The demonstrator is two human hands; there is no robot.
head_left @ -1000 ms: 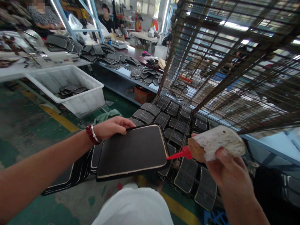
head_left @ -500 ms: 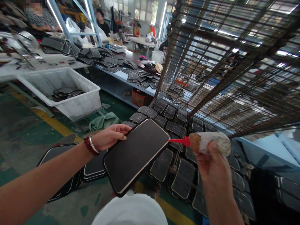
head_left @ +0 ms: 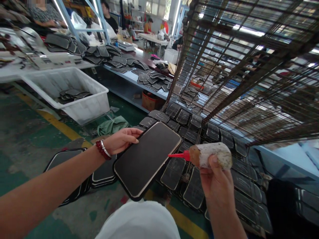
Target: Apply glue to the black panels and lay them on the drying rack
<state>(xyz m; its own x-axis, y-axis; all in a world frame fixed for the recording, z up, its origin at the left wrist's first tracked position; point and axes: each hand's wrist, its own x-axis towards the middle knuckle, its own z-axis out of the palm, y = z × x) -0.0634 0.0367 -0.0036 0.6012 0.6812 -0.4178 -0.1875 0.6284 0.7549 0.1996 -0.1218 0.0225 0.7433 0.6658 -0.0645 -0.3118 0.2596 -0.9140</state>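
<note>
A dark rectangular panel point(head_left: 148, 161) with rounded corners and a pale line along its edge is tilted in front of me. My left hand point(head_left: 123, 141) grips its upper left edge, thumb on top and fingers beneath. My right hand point(head_left: 216, 176) is closed around a stained whitish bottle point(head_left: 211, 155) lying sideways. The bottle's red nozzle point(head_left: 179, 155) points left, its tip at the panel's right edge; whether it touches cannot be told. Beneath and behind are rows of similar panels point(head_left: 173, 172) on a wire rack.
Upright wire racks point(head_left: 234, 66) lean over the right side. A white bin point(head_left: 87, 109) holding dark pieces stands at left, beside a blue table point(head_left: 129, 78) with piled pieces. Stacked panels point(head_left: 103, 172) lie below my left arm. People sit in the background.
The bottle in my right hand has moved left and slightly down, its nozzle shifting down the panel's right edge. My left hand and the panel have shifted slightly right and up in view.
</note>
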